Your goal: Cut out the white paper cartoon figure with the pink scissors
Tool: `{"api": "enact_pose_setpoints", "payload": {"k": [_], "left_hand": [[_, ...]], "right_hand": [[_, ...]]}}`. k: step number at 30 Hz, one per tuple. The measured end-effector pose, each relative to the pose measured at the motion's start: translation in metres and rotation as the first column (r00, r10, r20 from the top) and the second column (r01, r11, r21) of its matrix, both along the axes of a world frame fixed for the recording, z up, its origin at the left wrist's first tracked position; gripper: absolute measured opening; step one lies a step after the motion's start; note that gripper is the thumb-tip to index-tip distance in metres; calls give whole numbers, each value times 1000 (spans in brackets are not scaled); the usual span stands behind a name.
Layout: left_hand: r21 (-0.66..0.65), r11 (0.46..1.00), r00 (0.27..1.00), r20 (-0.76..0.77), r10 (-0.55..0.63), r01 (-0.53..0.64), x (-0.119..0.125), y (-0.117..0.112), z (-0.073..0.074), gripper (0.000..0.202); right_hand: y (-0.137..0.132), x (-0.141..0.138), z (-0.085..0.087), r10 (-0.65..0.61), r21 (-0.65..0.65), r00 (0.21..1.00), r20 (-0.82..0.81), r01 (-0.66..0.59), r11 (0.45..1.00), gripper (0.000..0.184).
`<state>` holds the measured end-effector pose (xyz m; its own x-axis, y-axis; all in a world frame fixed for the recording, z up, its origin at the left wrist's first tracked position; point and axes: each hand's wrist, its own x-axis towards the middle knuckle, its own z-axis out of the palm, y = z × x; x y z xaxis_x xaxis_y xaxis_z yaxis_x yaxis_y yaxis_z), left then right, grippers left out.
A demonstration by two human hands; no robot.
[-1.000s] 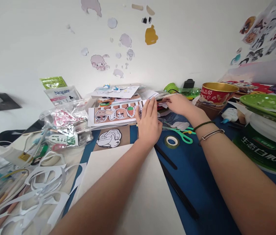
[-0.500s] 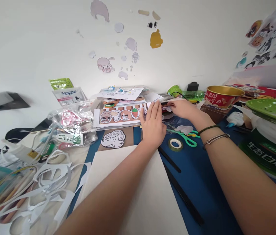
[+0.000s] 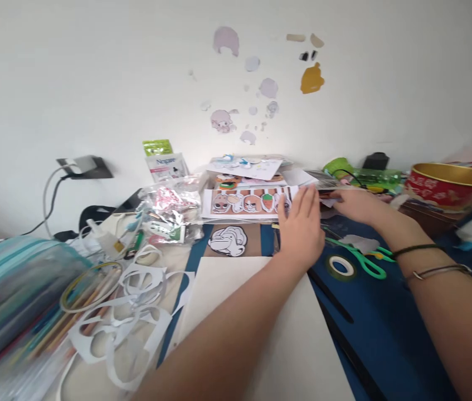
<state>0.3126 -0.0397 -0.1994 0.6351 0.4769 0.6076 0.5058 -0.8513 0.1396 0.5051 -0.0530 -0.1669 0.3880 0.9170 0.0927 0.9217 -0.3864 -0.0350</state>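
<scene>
While the view has swung left over the last second (wall socket (image 3: 83,166) and a zip pouch (image 3: 5,295) now in frame, green bucket gone off the right), the hands have barely moved relative to the work. Left hand (image 3: 300,231) is flat, palm down, fingers straight and close together, fingertips pressing the right end of the sticker strip (image 3: 244,203). The strip sits where it was: at the far edge of the blue mat (image 3: 386,317), against the front of the paper pile (image 3: 246,166), just behind the brown card with a white cutout (image 3: 228,240). Right hand (image 3: 356,205) is at the pile's right edge, just beside the left fingertips, fingers pointing left and drawn together on something thin. Motion blur is too heavy to say whether it's a real pinch, or what it has. So the change is head motion, not hand motion: same hold on the strip, same stage of the work at its right end. Nearby: green scissors (image 3: 363,260) and tape roll (image 3: 341,266) untouched under the right forearm, white sheet (image 3: 261,312) under the left forearm, red-gold bowl (image 3: 448,186) far right, plastic bag (image 3: 169,209) and paper offcuts (image 3: 135,312) to the left.
</scene>
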Motion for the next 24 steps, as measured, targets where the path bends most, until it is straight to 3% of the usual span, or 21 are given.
{"api": "enact_pose_setpoints", "payload": {"k": [6, 14, 24], "left_hand": [[-12, 1000, 998, -68, -6, 5, -3, -2, 5, 64], [-12, 999, 998, -53, -32, 32, -4, 0, 4, 58], [-48, 999, 997, 76, -19, 23, 0, 3, -1, 67]], "right_hand": [[4, 11, -10, 43, 60, 999, 12, -44, 997, 42], [3, -8, -16, 168, 178, 969, 182, -200, 963, 34], [-8, -11, -22, 148, 206, 983, 110, -168, 964, 47]]}}
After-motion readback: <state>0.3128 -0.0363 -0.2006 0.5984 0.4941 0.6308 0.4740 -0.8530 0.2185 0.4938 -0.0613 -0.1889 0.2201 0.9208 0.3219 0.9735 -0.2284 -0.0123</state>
